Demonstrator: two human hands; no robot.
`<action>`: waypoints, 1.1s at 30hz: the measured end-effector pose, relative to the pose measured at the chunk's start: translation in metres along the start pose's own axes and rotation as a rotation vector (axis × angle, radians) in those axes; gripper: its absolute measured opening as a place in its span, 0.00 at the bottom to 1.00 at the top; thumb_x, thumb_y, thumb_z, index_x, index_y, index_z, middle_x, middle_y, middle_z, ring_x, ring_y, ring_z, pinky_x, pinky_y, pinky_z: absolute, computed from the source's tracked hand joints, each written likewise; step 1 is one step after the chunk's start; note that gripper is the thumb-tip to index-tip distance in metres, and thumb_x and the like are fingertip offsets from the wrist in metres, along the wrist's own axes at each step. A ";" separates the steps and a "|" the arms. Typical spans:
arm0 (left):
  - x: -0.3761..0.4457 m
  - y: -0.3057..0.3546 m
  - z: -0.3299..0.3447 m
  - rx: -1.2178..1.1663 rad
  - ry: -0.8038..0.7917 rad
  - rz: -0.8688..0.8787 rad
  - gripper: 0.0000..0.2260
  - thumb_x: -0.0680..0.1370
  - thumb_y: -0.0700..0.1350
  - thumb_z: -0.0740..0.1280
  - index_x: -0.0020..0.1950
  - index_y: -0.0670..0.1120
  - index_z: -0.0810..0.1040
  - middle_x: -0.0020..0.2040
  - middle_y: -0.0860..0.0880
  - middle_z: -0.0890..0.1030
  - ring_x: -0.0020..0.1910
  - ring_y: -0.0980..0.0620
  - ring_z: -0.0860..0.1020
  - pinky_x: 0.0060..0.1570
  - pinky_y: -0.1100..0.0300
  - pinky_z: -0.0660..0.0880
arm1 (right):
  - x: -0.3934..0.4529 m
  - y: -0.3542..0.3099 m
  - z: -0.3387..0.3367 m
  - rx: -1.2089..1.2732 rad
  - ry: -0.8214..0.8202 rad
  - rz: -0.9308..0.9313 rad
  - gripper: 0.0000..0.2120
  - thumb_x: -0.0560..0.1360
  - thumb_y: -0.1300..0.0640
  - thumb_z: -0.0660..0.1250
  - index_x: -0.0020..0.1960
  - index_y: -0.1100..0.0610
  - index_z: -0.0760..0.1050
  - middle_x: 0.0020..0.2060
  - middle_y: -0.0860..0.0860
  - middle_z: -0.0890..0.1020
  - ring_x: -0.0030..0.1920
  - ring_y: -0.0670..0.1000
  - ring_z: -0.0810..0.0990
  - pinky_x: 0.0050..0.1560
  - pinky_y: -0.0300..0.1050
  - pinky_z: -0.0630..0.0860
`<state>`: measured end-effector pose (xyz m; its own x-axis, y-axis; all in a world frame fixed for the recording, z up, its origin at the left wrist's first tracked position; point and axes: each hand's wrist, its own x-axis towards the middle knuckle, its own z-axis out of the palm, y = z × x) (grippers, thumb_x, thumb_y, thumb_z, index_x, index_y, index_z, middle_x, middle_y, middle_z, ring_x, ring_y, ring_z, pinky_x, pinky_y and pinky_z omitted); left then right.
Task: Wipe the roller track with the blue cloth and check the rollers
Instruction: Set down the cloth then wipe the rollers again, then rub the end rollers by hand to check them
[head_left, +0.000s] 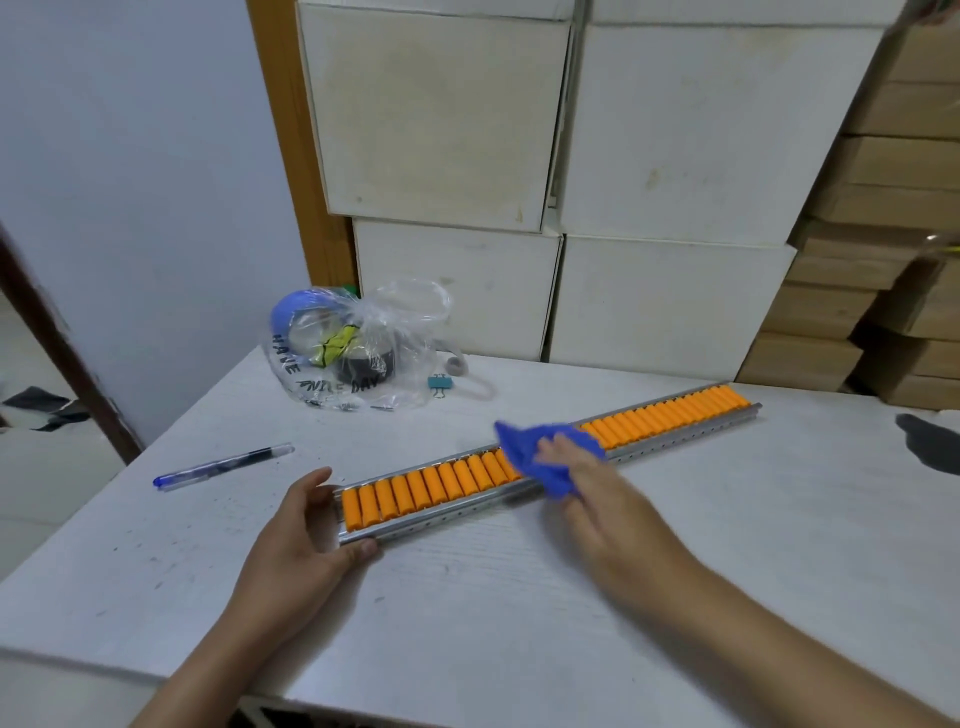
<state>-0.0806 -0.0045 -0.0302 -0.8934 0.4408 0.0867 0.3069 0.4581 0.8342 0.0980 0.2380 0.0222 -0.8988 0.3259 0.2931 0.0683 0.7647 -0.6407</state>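
A long metal roller track (691, 441) with several orange rollers (415, 491) lies diagonally across the white table, near end at the left, far end at the upper right. My left hand (306, 525) grips the near end of the track, thumb on the front rail and fingers behind the end. My right hand (587, 488) presses a crumpled blue cloth (540, 457) onto the rollers around the track's middle. The cloth hides the rollers beneath it.
A blue pen (223, 465) lies left of the track. Behind it sits a clear plastic bag (358, 348) holding tape rolls, with a teal binder clip (440, 385) beside it. White boxes (670, 156) and brown cartons (883, 260) stack behind the table. A dark object (932, 444) lies at the right edge.
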 end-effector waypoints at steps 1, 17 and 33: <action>-0.001 0.001 0.000 0.001 -0.004 -0.001 0.37 0.64 0.46 0.78 0.68 0.58 0.64 0.61 0.53 0.76 0.60 0.53 0.73 0.57 0.57 0.67 | -0.013 -0.006 0.007 -0.041 -0.120 -0.044 0.25 0.75 0.45 0.51 0.71 0.48 0.65 0.70 0.38 0.63 0.70 0.34 0.58 0.68 0.28 0.52; -0.005 0.009 0.000 -0.072 -0.011 -0.014 0.37 0.64 0.45 0.77 0.69 0.56 0.64 0.57 0.58 0.76 0.56 0.59 0.74 0.49 0.65 0.67 | -0.028 -0.056 0.034 -0.043 -0.323 -0.031 0.24 0.75 0.35 0.51 0.70 0.36 0.61 0.67 0.25 0.56 0.71 0.33 0.44 0.74 0.39 0.44; -0.006 0.003 -0.006 -0.050 -0.079 0.019 0.31 0.67 0.57 0.64 0.68 0.60 0.58 0.62 0.58 0.75 0.59 0.57 0.75 0.63 0.50 0.69 | 0.045 -0.096 0.127 -0.201 -0.352 -0.334 0.26 0.80 0.46 0.53 0.74 0.57 0.59 0.76 0.51 0.57 0.75 0.48 0.51 0.73 0.42 0.40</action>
<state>-0.0760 -0.0103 -0.0255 -0.8581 0.5099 0.0612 0.3053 0.4106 0.8592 -0.0044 0.1089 0.0069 -0.9745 -0.1340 0.1801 -0.1963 0.8980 -0.3939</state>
